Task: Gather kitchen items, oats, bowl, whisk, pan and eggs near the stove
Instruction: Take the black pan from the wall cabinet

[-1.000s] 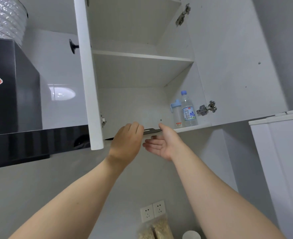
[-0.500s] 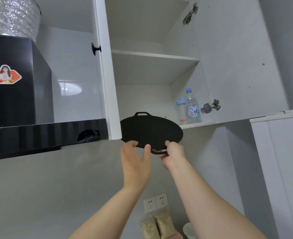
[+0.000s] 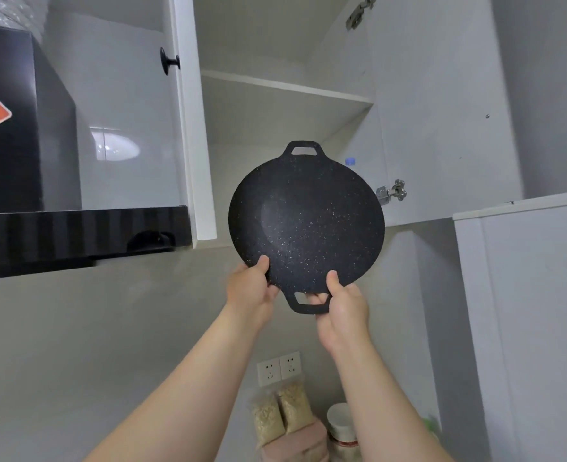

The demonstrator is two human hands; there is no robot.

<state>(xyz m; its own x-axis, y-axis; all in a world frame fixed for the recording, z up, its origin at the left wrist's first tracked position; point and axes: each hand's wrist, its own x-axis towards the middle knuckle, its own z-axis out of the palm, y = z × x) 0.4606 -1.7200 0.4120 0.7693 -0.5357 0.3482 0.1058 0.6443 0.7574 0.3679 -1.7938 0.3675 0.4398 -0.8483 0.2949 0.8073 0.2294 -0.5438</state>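
Observation:
A round black speckled pan (image 3: 308, 221) with two loop handles is held up in front of the open wall cupboard, tilted so its inside faces me. My left hand (image 3: 252, 288) grips its lower left rim. My right hand (image 3: 342, 305) holds the lower loop handle, fingers through the slot. Two clear bags of oats (image 3: 282, 415) lean against the wall far below, under the sockets.
The open cupboard door (image 3: 192, 128) stands left of the pan, with a black range hood (image 3: 75, 235) beyond it. A bottle's blue cap (image 3: 350, 160) peeks over the pan's rim. A white fridge (image 3: 525, 311) fills the right side. A white jar (image 3: 340, 425) stands beside the oats.
Both hands pulled the pan off the lower cupboard shelf, brought it down and tipped it up toward me. The view has moved closer to the cupboard.

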